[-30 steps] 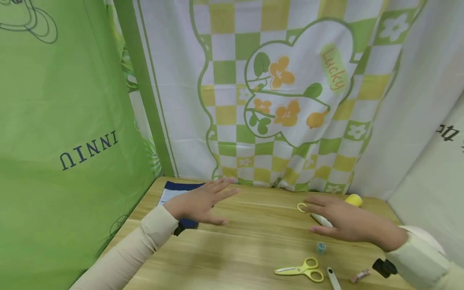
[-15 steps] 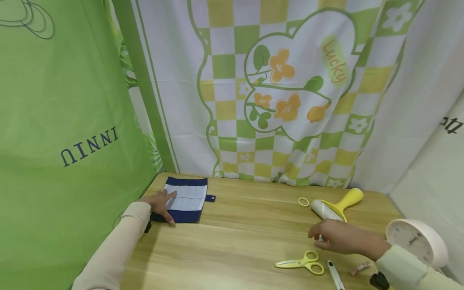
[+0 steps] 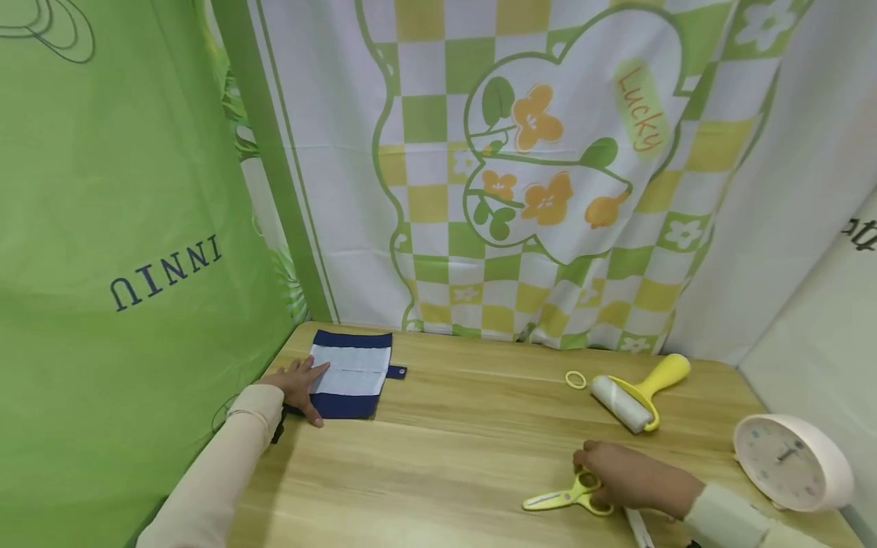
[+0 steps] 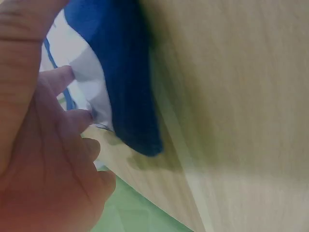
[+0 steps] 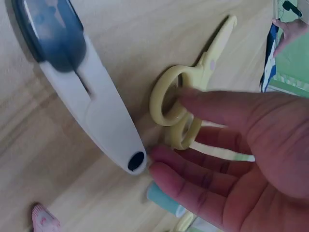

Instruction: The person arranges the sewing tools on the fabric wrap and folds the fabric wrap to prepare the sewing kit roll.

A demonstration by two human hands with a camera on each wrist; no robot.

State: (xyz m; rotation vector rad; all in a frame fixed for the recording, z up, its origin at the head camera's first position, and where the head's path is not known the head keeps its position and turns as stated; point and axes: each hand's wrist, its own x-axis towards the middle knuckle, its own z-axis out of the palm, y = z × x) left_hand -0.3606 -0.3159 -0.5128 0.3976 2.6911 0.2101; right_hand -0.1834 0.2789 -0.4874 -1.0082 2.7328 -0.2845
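My left hand rests on the left edge of a navy and white fabric pouch with a snap tab, its fingers spread over the white part. In the left wrist view the fingertips touch the cloth. On the right side of the table, my right hand pinches the handle loops of yellow scissors. The right wrist view has the thumb at one loop of the scissors and fingers behind the other. Close to the fingertips lies a white-handled tool with a dark translucent cap.
A yellow-handled lint roller and a yellow ring lie at the back right. A pale pink clock stands at the right edge. A small teal cylinder and a pink patterned piece lie near my right hand. Curtains surround the table.
My left hand has moved left and down onto the pouch. My right hand has come down and toward me to the scissors, taking hold of their handles, uncovering the lint roller and clock.
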